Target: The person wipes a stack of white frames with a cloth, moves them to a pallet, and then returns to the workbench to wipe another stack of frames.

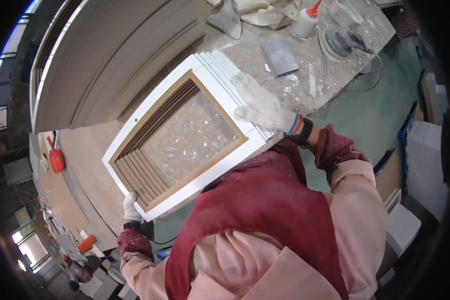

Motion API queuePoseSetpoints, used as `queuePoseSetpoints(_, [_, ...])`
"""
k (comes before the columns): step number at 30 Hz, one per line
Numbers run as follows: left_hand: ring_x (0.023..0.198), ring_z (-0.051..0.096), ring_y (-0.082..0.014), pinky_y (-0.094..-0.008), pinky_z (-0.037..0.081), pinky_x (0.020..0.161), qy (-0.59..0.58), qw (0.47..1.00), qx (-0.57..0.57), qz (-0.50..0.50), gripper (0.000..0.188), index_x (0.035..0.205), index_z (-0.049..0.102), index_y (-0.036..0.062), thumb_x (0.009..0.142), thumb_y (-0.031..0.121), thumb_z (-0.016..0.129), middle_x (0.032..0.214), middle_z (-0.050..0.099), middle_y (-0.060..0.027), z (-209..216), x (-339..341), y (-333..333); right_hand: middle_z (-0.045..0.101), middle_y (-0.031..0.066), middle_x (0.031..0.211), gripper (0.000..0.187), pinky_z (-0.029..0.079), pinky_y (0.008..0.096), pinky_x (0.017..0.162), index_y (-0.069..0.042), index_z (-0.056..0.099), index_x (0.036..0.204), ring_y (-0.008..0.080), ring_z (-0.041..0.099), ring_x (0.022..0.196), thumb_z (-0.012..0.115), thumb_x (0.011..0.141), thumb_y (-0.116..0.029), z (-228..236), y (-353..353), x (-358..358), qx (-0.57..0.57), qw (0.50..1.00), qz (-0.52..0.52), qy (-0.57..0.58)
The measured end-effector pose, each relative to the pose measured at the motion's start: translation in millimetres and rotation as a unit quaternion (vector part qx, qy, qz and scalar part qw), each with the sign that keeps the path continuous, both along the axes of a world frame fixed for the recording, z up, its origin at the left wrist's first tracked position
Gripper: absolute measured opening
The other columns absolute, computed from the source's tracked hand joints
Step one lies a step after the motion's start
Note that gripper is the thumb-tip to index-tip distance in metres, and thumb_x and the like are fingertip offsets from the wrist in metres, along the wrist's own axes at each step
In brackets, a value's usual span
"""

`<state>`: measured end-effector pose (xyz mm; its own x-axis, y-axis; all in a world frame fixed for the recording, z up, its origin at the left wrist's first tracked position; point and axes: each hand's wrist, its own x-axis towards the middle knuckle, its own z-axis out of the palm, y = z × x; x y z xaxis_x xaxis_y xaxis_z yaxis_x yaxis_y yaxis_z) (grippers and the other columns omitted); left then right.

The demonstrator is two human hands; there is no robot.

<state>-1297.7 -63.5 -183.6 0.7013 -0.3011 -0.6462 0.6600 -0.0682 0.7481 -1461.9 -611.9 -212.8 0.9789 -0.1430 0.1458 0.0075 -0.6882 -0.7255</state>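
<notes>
A stack of white frames (172, 206) with brown inner edges lies on the workbench in front of me, its layers fanned slightly at the far right end. My left hand (130, 206), in a white knit glove, is closed round the stack's near left corner, its fingers partly hidden. Against the right end rests my right hand (265, 105), gloved the same way. Its fingers are stretched along the layered edges, with the thumb apart from them. Through the frames' opening shows the paint-spotted workbench (185, 135).
Large curved panels (120, 55) stand behind the stack. On the bench's far right lie a grey block (280, 57), a white bottle with a red tip (306, 22), a sander (337, 42) and a pale strip (312, 80). A red tool (56, 159) is at left. Another person (79, 272) works at lower left.
</notes>
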Motion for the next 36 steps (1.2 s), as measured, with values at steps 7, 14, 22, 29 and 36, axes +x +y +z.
queuePoseSetpoints(7, [0.112,0.056,-0.0215,-0.037,0.044,0.098,-0.045,0.978,0.129,-0.16,0.054,0.126,0.05,0.0034,0.084,0.032,0.068,0.118,0.059,-0.0087,76,8,-47,0.048,0.0169,0.136,0.058,0.036,0.0364,0.104,-0.006,0.049,0.132,0.0304,0.046,0.126,0.054,0.088,-0.043,45,-78,-4,-0.022,0.993,-0.114,0.009])
queuePoseSetpoints(14, [0.131,0.041,-0.028,-0.0376,0.033,0.107,-0.397,0.787,0.398,-0.252,0.091,0.146,0.025,-0.0022,0.08,0.041,0.071,0.14,0.045,-0.0207,160,-12,-140,0.056,0.0164,0.123,0.054,0.04,0.04,0.097,-0.005,0.053,0.126,0.0317,0.053,0.114,0.057,0.085,-0.04,19,-140,-38,-0.172,0.953,-0.25,0.001])
queuePoseSetpoints(22, [0.126,0.045,-0.0375,-0.0409,0.039,0.102,-0.508,0.588,0.454,-0.435,0.091,0.14,0.034,0.0007,0.068,0.04,0.075,0.135,0.047,-0.023,122,23,-319,0.057,0.0189,0.121,0.044,0.043,0.0401,0.096,-0.003,0.056,0.118,0.0332,0.052,0.116,0.055,0.088,-0.035,43,-129,49,-0.249,0.965,-0.057,-0.06])
queuePoseSetpoints(29, [0.11,0.058,-0.0327,-0.041,0.048,0.089,-0.427,0.573,0.539,-0.445,0.077,0.127,0.05,0.0087,0.062,0.04,0.075,0.117,0.061,-0.0165,75,58,-365,0.065,0.017,0.102,0.041,0.051,0.0454,0.076,-0.007,0.068,0.099,0.0339,0.063,0.094,0.062,0.077,-0.041,32,-111,156,-0.279,0.952,-0.049,0.113])
queuePoseSetpoints(36, [0.101,0.062,-0.032,-0.0421,0.05,0.084,-0.405,0.562,0.551,-0.466,0.063,0.116,0.06,0.0107,0.065,0.045,0.075,0.109,0.065,-0.0149,80,64,-378,0.068,0.0149,0.09,0.038,0.052,0.0469,0.076,-0.01,0.071,0.099,0.0345,0.066,0.086,0.058,0.08,-0.04,-29,-136,206,-0.312,0.924,-0.216,0.04])
